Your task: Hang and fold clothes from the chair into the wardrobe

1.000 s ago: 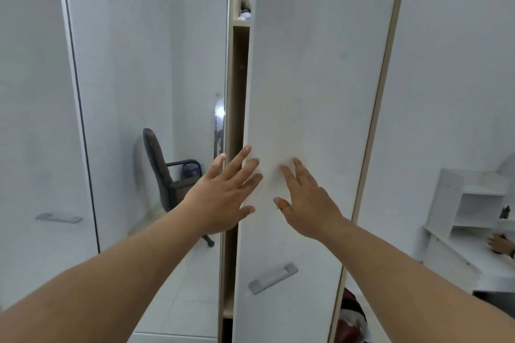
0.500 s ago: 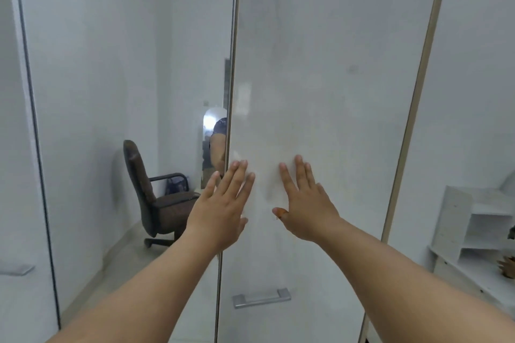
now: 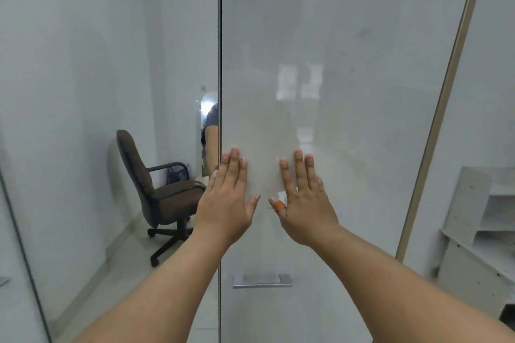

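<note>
Bare forearms; orange plaster (image 3: 279,205) on right thumb.

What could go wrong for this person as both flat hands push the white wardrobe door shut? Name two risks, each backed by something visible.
1. The left hand lies right beside the dark seam at the wardrobe door edge, so its fingertips might get nipped if the door is not yet fully shut.
2. The right hand has an orange wrap on its thumb; pressing hard could aggravate whatever it covers.
</note>
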